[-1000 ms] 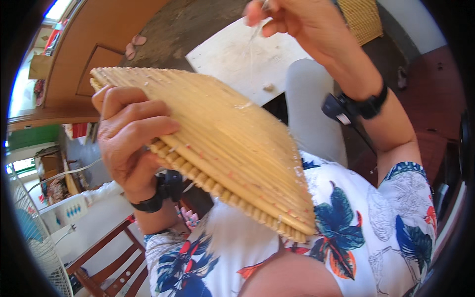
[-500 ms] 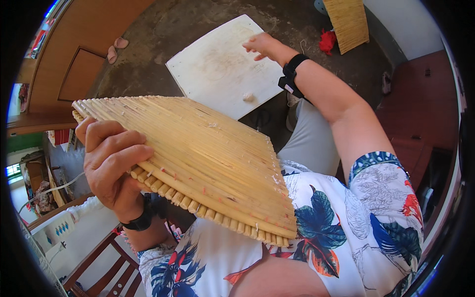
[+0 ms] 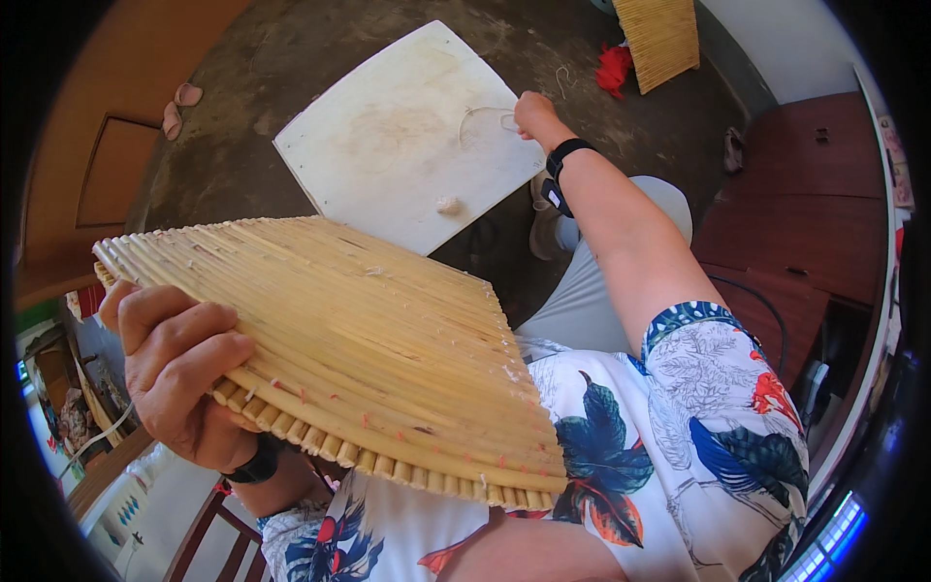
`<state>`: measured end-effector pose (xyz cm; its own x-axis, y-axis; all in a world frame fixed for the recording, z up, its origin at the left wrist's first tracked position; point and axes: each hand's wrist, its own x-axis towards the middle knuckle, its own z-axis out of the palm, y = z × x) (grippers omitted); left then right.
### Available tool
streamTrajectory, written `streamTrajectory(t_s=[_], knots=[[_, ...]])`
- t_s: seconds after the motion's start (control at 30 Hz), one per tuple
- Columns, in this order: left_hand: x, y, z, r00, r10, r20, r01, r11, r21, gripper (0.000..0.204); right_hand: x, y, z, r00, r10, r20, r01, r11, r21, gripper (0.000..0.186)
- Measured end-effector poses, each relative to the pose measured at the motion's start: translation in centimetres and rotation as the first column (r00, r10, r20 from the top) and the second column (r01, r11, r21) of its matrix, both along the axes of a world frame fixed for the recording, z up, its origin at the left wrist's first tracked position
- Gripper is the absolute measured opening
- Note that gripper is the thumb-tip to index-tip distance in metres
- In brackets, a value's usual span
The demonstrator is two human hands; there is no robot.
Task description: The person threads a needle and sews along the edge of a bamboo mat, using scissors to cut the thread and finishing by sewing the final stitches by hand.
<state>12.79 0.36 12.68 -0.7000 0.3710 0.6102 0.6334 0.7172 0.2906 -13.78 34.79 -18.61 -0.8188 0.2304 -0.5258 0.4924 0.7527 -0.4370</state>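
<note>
My left hand (image 3: 179, 373) is closed round the left edge of a tilted stalk mat (image 3: 339, 339), a stiff panel of straw-coloured stalks in two crossing layers. Short thread ends, some white and some reddish, stick out of its surface and along its right edge. My right hand (image 3: 538, 118) is out at the right side of a white tabletop (image 3: 388, 87), its fingers curled in. From those fingers a thin pale string (image 3: 477, 110) loops over the board; its far end is hard to make out. A small whitish ball (image 3: 448, 205), perhaps of thread, lies near the board's near edge.
Beyond the board to the right are a red crumpled cloth (image 3: 612, 70) and another stalk panel (image 3: 659, 39). Pink slippers (image 3: 175, 112) lie on the dark floor by a wooden cabinet (image 3: 116, 184). A dark red cabinet (image 3: 805, 213) stands at the right.
My right hand's fingers have gone from spread to curled, and a string loop now shows beside them. The mat and my left hand have shifted left and slightly down in the picture.
</note>
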Motion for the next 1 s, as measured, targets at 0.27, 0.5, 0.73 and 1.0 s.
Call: streamTrajectory(t_s=[0.27,0.5,0.73,1.0], knots=[[-0.1,-0.7,-0.7,0.999,-0.027,-0.038,0.026,0.999,-0.021,0.036,2.3,1.0,0.1,0.989,0.117,0.09,-0.064,0.889,-0.453,0.013],[-0.2,-0.4,-0.7,0.998,-0.025,-0.058,0.023,0.999,-0.039,0.037,6.3,-3.7,-1.8,0.857,0.361,-0.369,-0.326,0.933,0.153,0.029],[-0.1,-0.4,-1.0,0.999,-0.029,-0.045,0.03,0.999,0.014,0.037,5.9,-0.4,-2.7,0.859,0.404,-0.313,-0.354,0.912,0.206,0.025],[-0.5,0.3,-0.5,0.997,-0.039,-0.06,0.041,0.999,0.032,0.038,6.1,-4.8,-4.0,0.51,0.51,-0.693,-0.465,0.841,0.278,0.019]])
